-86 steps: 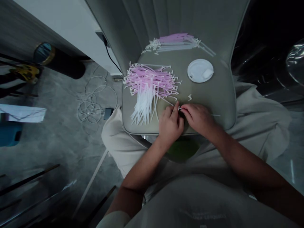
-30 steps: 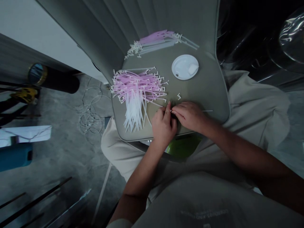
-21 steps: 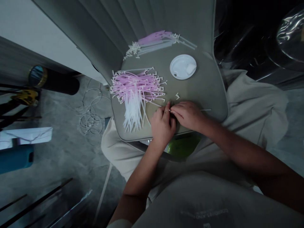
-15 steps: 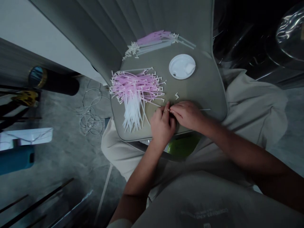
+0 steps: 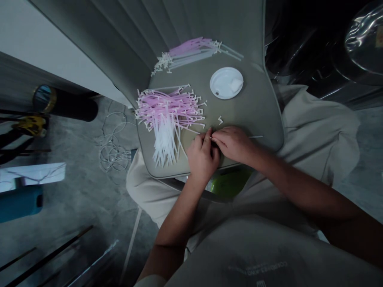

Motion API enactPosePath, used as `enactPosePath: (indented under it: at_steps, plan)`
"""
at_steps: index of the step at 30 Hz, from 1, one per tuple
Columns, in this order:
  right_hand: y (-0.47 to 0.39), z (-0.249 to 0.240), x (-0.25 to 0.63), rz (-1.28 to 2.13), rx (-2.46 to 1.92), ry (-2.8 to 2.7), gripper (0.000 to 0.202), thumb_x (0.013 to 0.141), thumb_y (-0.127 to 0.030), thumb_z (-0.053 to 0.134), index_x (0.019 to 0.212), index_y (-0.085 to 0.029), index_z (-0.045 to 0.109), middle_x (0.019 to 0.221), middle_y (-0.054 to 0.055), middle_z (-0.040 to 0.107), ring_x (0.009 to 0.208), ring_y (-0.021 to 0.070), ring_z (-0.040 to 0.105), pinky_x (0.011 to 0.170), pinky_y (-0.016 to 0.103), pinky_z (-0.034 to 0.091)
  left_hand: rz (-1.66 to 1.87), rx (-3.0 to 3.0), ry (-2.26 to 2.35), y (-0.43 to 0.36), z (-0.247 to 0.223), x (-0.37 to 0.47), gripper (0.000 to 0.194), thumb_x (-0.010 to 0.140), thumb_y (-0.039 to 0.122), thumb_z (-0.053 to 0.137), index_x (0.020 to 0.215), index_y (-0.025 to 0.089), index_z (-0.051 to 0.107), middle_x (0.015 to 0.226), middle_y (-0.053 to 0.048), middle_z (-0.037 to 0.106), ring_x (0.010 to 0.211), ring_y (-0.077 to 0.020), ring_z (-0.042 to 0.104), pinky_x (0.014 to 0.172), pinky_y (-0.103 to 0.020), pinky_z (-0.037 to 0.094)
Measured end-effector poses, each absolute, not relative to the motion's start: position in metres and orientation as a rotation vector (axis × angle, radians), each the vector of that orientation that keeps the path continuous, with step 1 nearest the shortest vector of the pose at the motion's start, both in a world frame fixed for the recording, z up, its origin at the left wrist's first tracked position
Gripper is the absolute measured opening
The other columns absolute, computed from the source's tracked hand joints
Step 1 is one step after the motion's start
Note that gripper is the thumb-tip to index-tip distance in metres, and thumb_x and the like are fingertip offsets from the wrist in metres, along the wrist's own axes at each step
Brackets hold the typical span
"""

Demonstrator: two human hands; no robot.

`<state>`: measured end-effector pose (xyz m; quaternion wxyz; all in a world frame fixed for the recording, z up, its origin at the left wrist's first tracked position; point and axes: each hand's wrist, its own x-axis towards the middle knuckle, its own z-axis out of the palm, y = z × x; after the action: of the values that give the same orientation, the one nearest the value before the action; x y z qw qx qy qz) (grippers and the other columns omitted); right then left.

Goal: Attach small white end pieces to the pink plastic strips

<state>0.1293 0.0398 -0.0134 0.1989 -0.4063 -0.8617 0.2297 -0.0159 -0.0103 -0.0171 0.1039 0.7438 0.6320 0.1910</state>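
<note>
On the seat front, my left hand (image 5: 203, 153) is closed in a pinch, its thumb and forefinger on a small white piece (image 5: 210, 138). My right hand (image 5: 233, 142) meets it there, fingertips pinched at the same spot. A thin white stick (image 5: 256, 136) sticks out beyond my right hand; its other part is hidden beneath the hand. Left of my hands lies a pile of thin pink and white sticks (image 5: 170, 105) with small white bent end pieces. One loose white zigzag connector (image 5: 220, 120) rests just above my right hand.
The work lies on a grey padded chair seat (image 5: 254, 107). A white round lid (image 5: 226, 83) with a small white item on it sits farther back. Another bundle of pink and white sticks (image 5: 194, 54) lies against the backrest. Coiled cables (image 5: 112, 155) are on the floor at left.
The view has shifted slightly, so everything on the seat appears a little further left. Both hands keep their pinch together, with hardly any change in their pose.
</note>
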Motion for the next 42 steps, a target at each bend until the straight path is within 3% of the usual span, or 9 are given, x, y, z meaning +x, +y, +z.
enactPosePath:
  at_steps: [21,31,36,42]
  plan:
    - [0.0421,-0.0078,0.1308,0.680,-1.165,-2.466,0.027,0.095,-0.017,0.044,0.084,-0.013,0.069,0.081,0.009,0.069,0.075,0.0186,0.056,0.073,0.031,0.037,0.554,2.278,1.900,-0.0122,-0.0166,-0.0144,0.051,0.085,0.019,0.050,0.136,0.015,0.055,0.110,-0.012,0.062,0.094,-0.0226,0.058,0.083,-0.035,0.047]
    - [0.0392,-0.0119,0.1349,0.698,-1.087,-2.392,0.027,0.097,-0.026,0.047,0.084,-0.015,0.068,0.084,0.007,0.070,0.079,0.0181,0.058,0.077,0.031,0.037,0.625,2.218,1.840,-0.0140,-0.0205,-0.0175,0.056,0.088,0.021,0.047,0.143,0.011,0.044,0.111,-0.015,0.060,0.098,-0.0236,0.055,0.085,-0.038,0.046]
    - [0.0387,-0.0123,0.1348,0.721,-1.113,-2.407,0.019,0.094,-0.021,0.052,0.091,-0.014,0.069,0.090,0.009,0.071,0.085,0.0192,0.059,0.080,0.031,0.039,0.624,2.218,1.830,-0.0139,-0.0213,-0.0185,0.056,0.089,0.021,0.046,0.144,0.011,0.043,0.111,-0.015,0.059,0.098,-0.0238,0.054,0.085,-0.039,0.046]
    - [0.0373,-0.0106,0.1322,0.605,-1.147,-2.462,0.025,0.097,-0.021,0.045,0.085,-0.013,0.066,0.084,0.008,0.068,0.081,0.0196,0.057,0.078,0.032,0.038,0.663,2.262,1.824,-0.0135,-0.0218,-0.0188,0.054,0.089,0.021,0.046,0.143,0.011,0.045,0.108,-0.014,0.060,0.099,-0.0235,0.054,0.085,-0.038,0.046]
